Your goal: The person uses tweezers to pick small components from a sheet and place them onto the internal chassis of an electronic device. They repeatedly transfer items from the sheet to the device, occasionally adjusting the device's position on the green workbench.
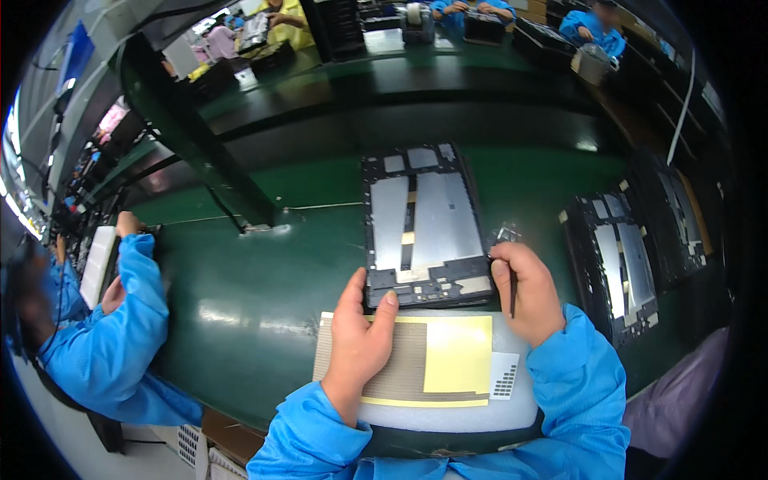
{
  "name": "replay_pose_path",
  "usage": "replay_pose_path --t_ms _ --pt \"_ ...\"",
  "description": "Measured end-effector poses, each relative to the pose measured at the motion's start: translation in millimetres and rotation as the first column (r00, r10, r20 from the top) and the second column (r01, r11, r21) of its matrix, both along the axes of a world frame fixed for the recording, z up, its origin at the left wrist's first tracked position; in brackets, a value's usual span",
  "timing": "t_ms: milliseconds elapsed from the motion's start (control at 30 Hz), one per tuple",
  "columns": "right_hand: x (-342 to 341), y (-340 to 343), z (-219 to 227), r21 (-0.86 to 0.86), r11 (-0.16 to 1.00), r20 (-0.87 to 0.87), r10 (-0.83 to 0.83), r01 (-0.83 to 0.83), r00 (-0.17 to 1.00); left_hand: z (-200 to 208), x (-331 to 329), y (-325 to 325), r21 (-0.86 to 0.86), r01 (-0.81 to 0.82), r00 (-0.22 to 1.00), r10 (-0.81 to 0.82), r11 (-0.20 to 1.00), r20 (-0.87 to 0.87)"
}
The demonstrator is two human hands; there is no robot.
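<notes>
In front of me lies an open tablet housing, black-framed with silver-grey panels, a dark strip down its middle and small parts along its near edge. More of the same seem stacked beneath it. My left hand grips its near left corner, thumb on top and fingers along the side. Close to the near right corner, my right hand is closed on a thin dark tool, whose exact kind I cannot make out. Below the housing, a sheet of brown strips with a yellow piece rests on a white foam pad.
A small white label sheet lies beside the yellow piece. Clear plastic scraps sit right of the housing. More tablet housings stand stacked at the right. A dark post rises from the green bench. A blue-sleeved co-worker sits at the left.
</notes>
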State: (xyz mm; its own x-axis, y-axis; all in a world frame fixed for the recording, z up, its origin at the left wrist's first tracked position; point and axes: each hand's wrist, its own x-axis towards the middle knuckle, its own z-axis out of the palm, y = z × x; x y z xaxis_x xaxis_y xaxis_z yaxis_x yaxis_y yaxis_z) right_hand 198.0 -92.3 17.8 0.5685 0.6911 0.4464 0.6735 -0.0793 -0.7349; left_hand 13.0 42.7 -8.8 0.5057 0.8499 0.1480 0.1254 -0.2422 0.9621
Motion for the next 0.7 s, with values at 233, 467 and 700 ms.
replay_pose_path --t_ms 233,467,700 --pt "-6 3 -9 0.053 0.998 -0.155 0.028 -0.02 0.988 2 5 3 -0.121 0.032 0.992 -0.016 0.992 0.126" --pt "0 3 -32 0.35 0.925 -0.366 0.277 -0.144 0.888 20 -4 -4 -0.277 0.125 0.871 0.028 0.953 0.491" --pt "-9 -10 -19 0.428 0.833 -0.229 0.475 -0.351 0.85 28 -56 -26 -0.474 0.572 0.714 -0.123 0.67 0.689"
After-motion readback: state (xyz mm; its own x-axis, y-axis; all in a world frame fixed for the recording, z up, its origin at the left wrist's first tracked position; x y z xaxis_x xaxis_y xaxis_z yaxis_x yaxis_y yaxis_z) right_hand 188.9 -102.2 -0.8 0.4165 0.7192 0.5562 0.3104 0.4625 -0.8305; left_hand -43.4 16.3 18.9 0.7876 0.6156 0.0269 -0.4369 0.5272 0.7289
